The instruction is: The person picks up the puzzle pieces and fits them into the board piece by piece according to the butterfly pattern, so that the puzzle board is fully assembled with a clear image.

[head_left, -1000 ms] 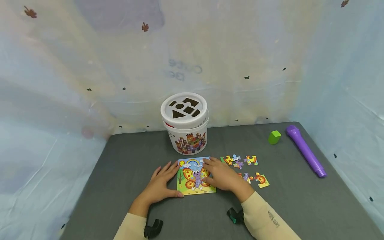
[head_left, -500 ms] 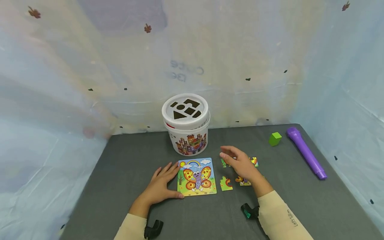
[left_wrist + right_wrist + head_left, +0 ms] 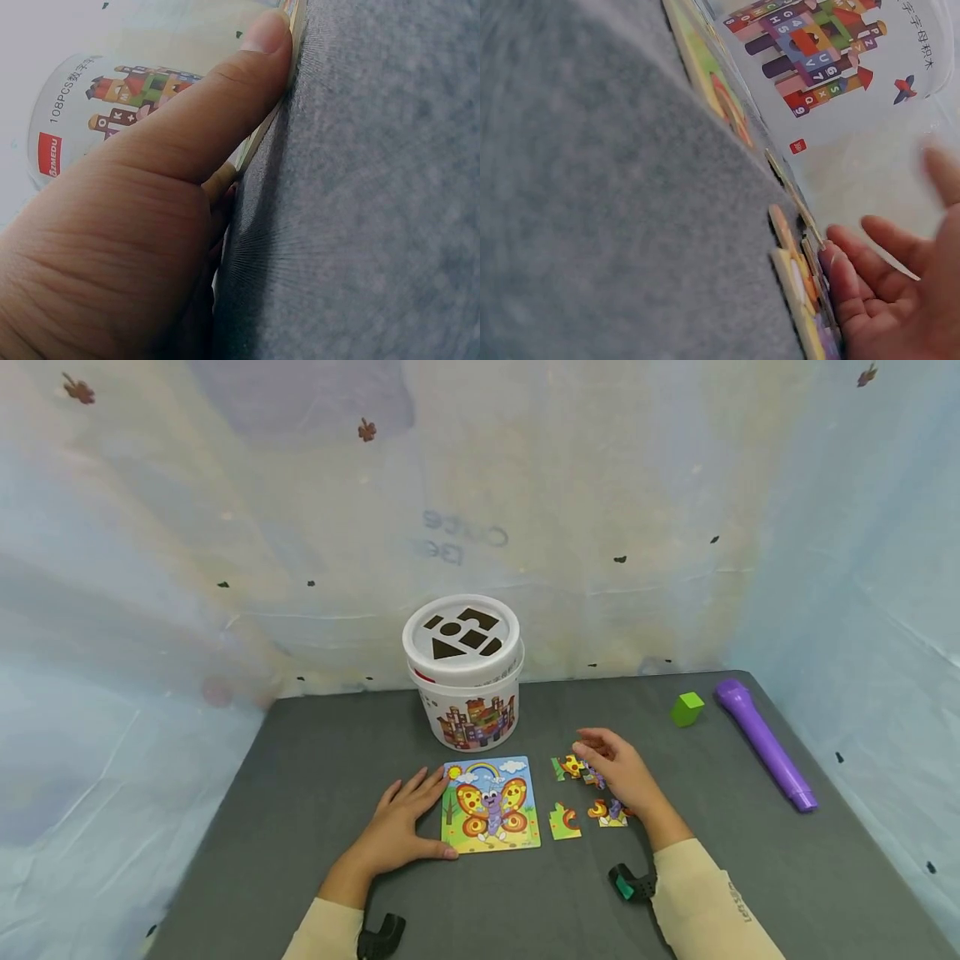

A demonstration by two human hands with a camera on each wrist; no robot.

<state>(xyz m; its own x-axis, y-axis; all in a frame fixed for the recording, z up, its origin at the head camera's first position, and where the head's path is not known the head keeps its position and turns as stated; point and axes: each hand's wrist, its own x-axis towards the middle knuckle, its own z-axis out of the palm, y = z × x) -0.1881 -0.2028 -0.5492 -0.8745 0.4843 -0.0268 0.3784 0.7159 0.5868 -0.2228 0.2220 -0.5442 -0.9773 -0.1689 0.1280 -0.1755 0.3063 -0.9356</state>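
A square butterfly puzzle board (image 3: 491, 806) lies on the grey table. My left hand (image 3: 400, 822) rests at its left side, fingers stretched out toward the top left corner. In the left wrist view, the left thumb (image 3: 217, 105) presses along the board's edge. To the right of the board, my right hand (image 3: 622, 772) hovers low over loose puzzle pieces, fingers loosely bent. Under it show a yellow-and-red wing piece (image 3: 572, 766) and a purple piece (image 3: 594, 777). Nearer lie a green corner piece (image 3: 564, 822) and a purple-and-orange piece (image 3: 615, 814), partly covered by the hand.
Behind the board stands a white bucket (image 3: 474, 718) with a shape-cutout lid (image 3: 461, 647). A green block (image 3: 686, 709) and a purple stick (image 3: 765, 743) lie at the right. Printed sheeting (image 3: 562, 485) surrounds the table (image 3: 360, 735).
My right hand has lifted off the butterfly board and moved right, over the loose pieces, uncovering the board's right side and the green corner piece. My left hand stays in place.
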